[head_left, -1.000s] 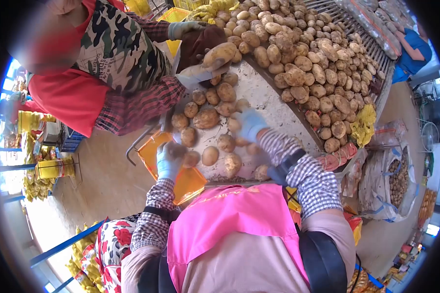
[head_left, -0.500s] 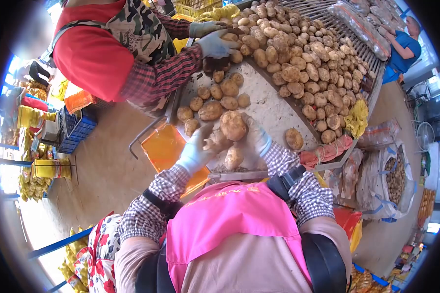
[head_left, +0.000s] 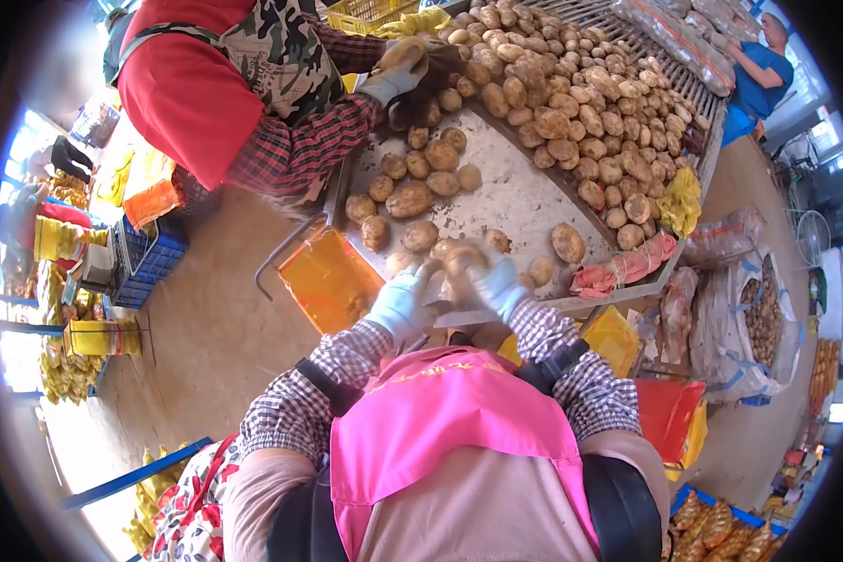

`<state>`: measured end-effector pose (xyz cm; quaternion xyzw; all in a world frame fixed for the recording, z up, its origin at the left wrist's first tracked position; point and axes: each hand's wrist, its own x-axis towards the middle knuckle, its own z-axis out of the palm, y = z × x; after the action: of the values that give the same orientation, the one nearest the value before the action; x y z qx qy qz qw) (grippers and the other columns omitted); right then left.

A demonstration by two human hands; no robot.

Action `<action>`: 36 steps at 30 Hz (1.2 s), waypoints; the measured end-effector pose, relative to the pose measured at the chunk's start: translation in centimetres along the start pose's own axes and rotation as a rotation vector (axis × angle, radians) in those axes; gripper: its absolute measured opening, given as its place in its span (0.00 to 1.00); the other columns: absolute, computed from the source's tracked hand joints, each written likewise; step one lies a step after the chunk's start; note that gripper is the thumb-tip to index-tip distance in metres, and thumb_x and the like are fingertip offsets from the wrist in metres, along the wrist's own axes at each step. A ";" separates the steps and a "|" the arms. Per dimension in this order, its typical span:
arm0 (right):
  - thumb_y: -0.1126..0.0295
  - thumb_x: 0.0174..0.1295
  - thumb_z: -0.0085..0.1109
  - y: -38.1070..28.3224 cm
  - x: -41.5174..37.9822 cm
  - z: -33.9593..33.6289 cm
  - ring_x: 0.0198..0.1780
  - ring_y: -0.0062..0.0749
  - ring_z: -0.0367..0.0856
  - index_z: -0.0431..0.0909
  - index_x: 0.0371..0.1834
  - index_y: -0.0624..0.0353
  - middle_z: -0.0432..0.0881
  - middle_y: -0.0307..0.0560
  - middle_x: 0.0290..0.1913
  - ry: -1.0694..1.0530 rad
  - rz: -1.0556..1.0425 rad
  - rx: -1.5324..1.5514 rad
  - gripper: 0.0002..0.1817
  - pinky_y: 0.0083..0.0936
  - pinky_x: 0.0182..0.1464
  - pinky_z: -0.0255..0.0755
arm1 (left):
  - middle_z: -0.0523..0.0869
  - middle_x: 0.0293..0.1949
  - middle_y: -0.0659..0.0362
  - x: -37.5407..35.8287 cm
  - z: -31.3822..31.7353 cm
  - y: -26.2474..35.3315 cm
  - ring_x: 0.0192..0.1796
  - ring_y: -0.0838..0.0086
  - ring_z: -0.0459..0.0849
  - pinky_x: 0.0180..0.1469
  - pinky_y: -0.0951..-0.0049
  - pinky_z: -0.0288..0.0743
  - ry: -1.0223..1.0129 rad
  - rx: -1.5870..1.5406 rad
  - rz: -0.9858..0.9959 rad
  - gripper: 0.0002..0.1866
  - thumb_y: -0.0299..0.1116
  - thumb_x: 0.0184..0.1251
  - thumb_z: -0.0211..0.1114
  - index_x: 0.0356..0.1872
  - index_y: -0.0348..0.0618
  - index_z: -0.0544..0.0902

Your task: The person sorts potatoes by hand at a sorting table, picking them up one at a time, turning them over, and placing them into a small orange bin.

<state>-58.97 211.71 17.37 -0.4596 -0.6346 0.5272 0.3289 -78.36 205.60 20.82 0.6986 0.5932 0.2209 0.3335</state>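
Note:
At the near edge of the metal sorting table, my gloved left hand reaches in from the left, its fingers smeared by motion beside the potatoes. My gloved right hand is closed against a blurred potato between the two hands. Around them on the tabletop lie loose potatoes: one large potato to the right, a pale potato beyond my left hand, and several more farther left, including a big potato.
Potatoes are heaped on the slatted right side. A co-worker in red sleeves handles potatoes at the far left edge. A tied pink bag and yellow netting lie at the right corner; an orange container hangs at the left.
Both hands have drawn closer to the near edge, the left also shifting right. The large potato that was between my hands has moved nearer and is blurred. The co-worker's hands have shifted.

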 end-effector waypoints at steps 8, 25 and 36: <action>0.65 0.52 0.61 8.3 4.0 -7.6 0.49 0.46 0.81 0.76 0.59 0.56 0.82 0.55 0.47 0.165 -0.007 -0.789 0.27 0.37 0.53 0.75 | 0.79 0.54 0.44 -2.9 -0.5 -14.8 0.59 0.52 0.76 0.61 0.60 0.70 0.367 0.052 -0.408 0.25 0.38 0.58 0.68 0.56 0.39 0.77; 0.51 0.54 0.60 4.1 22.6 -4.0 0.69 0.55 0.66 0.68 0.67 0.52 0.57 0.59 0.74 -0.184 -0.018 -0.725 0.36 0.39 0.69 0.63 | 0.70 0.64 0.38 22.2 -0.4 -13.1 0.65 0.44 0.68 0.66 0.54 0.64 0.316 0.335 -0.138 0.32 0.45 0.59 0.63 0.64 0.43 0.70; 0.46 0.61 0.56 -4.7 36.2 -22.4 0.75 0.45 0.56 0.65 0.71 0.48 0.54 0.52 0.76 0.461 0.090 -0.994 0.36 0.49 0.73 0.48 | 0.68 0.65 0.40 17.7 -0.8 -9.7 0.70 0.48 0.64 0.71 0.52 0.57 0.125 0.345 -0.280 0.42 0.50 0.52 0.70 0.67 0.39 0.66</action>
<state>-52.98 253.51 24.61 -0.6898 -0.6984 0.0632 0.1800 -81.99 223.80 12.71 0.6411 0.7329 0.1106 0.1991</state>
